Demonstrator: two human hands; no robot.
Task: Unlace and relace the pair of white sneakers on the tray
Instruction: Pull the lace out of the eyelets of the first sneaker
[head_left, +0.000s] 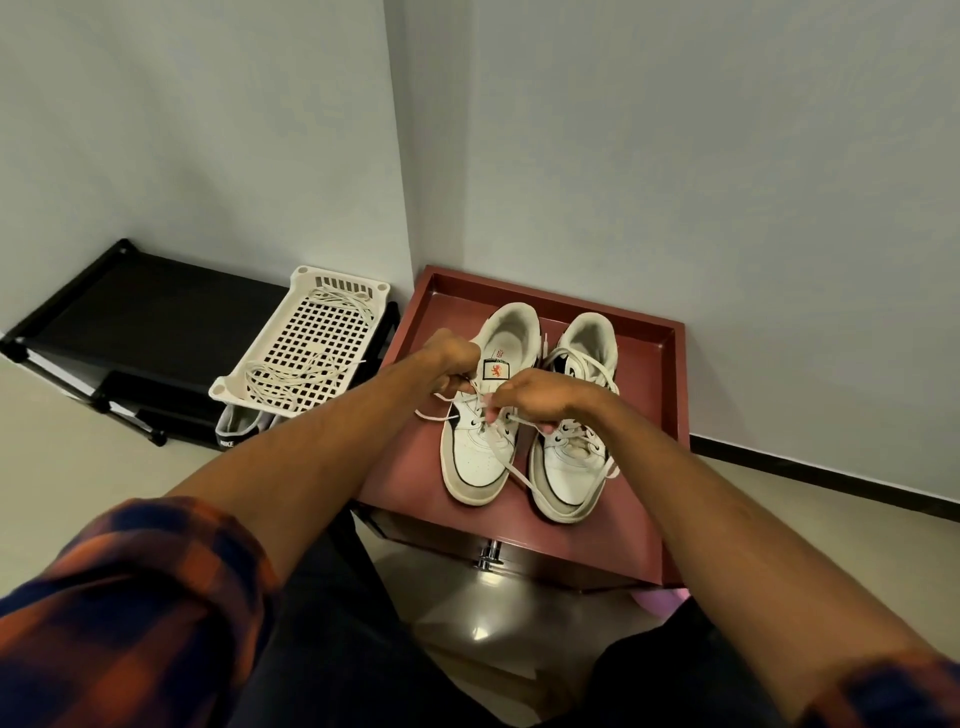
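While both white sneakers (519, 457) stand paired on the red tray (670, 364) | left hand (451, 364) pinches left-side sneaker's lace (521, 475) | right hand (540, 397) pinches the same lace, fingers curled.

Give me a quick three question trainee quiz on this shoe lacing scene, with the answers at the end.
1. True or false: the two white low-top sneakers stand side by side in the dark red square tray.
2. Where do the loose white laces lie? A: white plastic lattice basket. B: tray. C: inside a sneaker.
3. The left hand and right hand pinch which sneaker's lace?
Key: 1 true; 2 A; 3 the one nearer the basket.
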